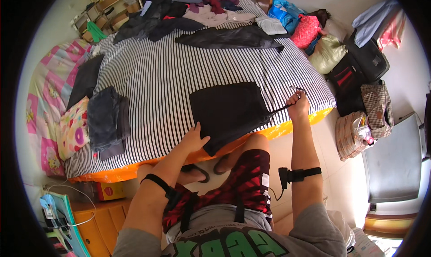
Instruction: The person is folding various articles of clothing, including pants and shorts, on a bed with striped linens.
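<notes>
A folded black garment [229, 113] lies on the striped bedsheet [152, 77] near the bed's front edge, one corner hanging toward me. My left hand [194, 140] rests on its near left edge, thumb and fingers apart. Off to the right, my right hand [299, 106] is closed around a black drawstring [279, 109]. The string runs taut from the garment's right side, and its loose end curls above my fingers.
Folded dark trousers [107, 120] and a patterned pillow [75, 127] lie at the left. Dark trousers [229, 36] and heaped clothes [157, 19] cover the far bed. Bags [354, 133] and a suitcase [368, 57] stand on the right; a drawer cabinet [101, 219] is near left.
</notes>
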`<state>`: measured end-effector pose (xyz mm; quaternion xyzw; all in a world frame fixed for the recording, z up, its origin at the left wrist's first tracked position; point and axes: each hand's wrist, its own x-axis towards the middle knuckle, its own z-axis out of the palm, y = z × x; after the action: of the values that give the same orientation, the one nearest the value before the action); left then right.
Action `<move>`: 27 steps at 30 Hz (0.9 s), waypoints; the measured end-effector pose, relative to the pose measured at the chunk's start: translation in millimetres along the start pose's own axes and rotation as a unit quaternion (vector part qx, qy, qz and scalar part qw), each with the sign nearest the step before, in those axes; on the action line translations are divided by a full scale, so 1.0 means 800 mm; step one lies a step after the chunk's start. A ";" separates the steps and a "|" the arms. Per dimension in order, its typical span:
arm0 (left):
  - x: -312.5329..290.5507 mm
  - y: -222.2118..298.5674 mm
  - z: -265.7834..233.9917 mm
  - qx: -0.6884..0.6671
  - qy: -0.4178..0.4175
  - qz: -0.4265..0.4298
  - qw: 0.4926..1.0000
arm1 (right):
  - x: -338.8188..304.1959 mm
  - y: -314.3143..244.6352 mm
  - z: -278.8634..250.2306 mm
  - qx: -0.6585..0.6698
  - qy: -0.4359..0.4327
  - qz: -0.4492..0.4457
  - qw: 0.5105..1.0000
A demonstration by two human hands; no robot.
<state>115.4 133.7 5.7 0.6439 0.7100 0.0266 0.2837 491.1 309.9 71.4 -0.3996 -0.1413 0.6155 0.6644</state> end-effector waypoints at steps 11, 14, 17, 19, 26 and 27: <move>-0.014 0.008 -0.008 -0.022 -0.015 0.008 1.000 | 0.015 0.053 -0.010 -0.320 -0.113 0.000 0.941; -0.014 0.013 -0.014 -0.025 -0.056 -0.021 0.998 | 0.021 0.096 -0.017 -0.433 -0.153 0.034 0.888; -0.013 0.011 -0.014 -0.026 -0.068 -0.025 0.997 | 0.011 0.129 -0.014 -0.630 -0.169 -0.081 0.754; -0.012 0.007 -0.014 -0.056 -0.070 -0.020 0.996 | -0.003 0.131 -0.003 -0.685 -0.123 -0.211 0.686; 0.003 0.037 -0.056 -0.119 0.224 0.096 0.963 | -0.089 0.107 0.067 -0.568 -0.381 -0.214 0.698; 0.003 0.051 -0.061 -0.119 0.225 0.092 0.963 | -0.102 0.109 0.075 -0.572 -0.411 -0.202 0.680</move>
<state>130.9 159.1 62.2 0.6451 0.6852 0.2814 0.1876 372.6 248.7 73.3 -0.3704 -0.8021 0.3681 0.2895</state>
